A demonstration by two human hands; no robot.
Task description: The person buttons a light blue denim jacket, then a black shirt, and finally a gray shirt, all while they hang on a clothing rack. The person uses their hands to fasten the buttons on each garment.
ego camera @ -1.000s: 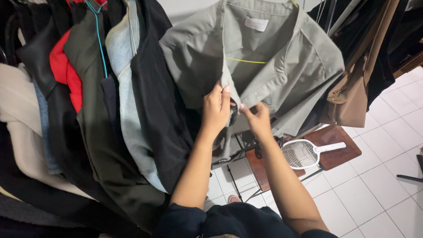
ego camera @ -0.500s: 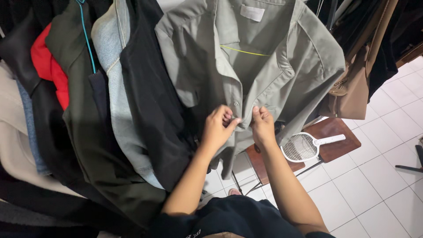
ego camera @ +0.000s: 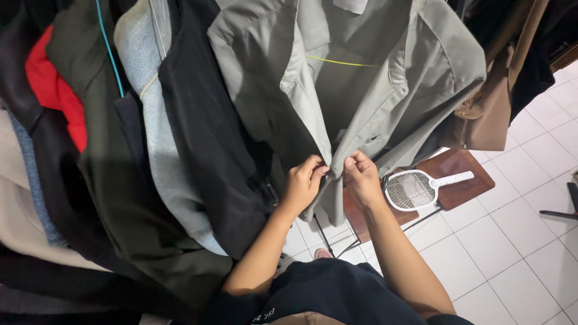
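Note:
A grey-green button shirt (ego camera: 361,84) hangs on a yellow hanger (ego camera: 343,61) in front of me. My left hand (ego camera: 304,183) pinches the left edge of the shirt's front opening low down. My right hand (ego camera: 361,177) pinches the right edge just beside it. The fingertips of both hands almost meet at the placket. The collar is cut off at the top of the view.
To the left, dark, denim, olive and red garments (ego camera: 150,132) hang tightly packed. A tan handbag (ego camera: 487,114) hangs at the right. Below stands a small brown folding table (ego camera: 457,180) with a white racket-shaped swatter (ego camera: 415,189) on it, over a white tiled floor (ego camera: 512,253).
Both hands have moved down the shirt's front edges, from chest height to near the lower part, staying close together. The view has shifted slightly closer to the shirt.

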